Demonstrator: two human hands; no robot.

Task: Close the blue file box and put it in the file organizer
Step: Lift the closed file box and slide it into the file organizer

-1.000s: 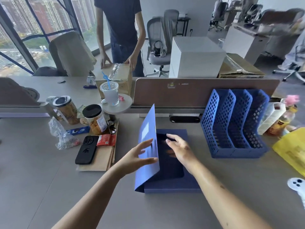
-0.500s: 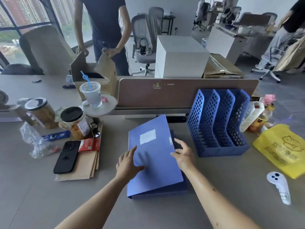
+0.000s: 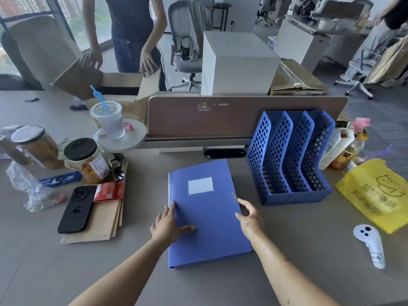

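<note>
The blue file box lies flat on the desk in front of me, its lid down, a white label near its far end. My left hand rests on the lid's left side, palm down, fingers spread. My right hand sits at the box's right edge, fingers curled by the small metal clasp. The blue file organizer, with three lattice-walled slots, stands upright to the right of the box, against the desk divider.
A black phone on brown envelopes, a red packet and two jars lie left. A yellow bag and white controller lie right. A plastic cup stands behind. Across the divider a person handles a cardboard box.
The lid, upright a second ago, has swung down flat onto the box. My left hand followed it down onto the lid; my right hand came out to the clasp edge.
</note>
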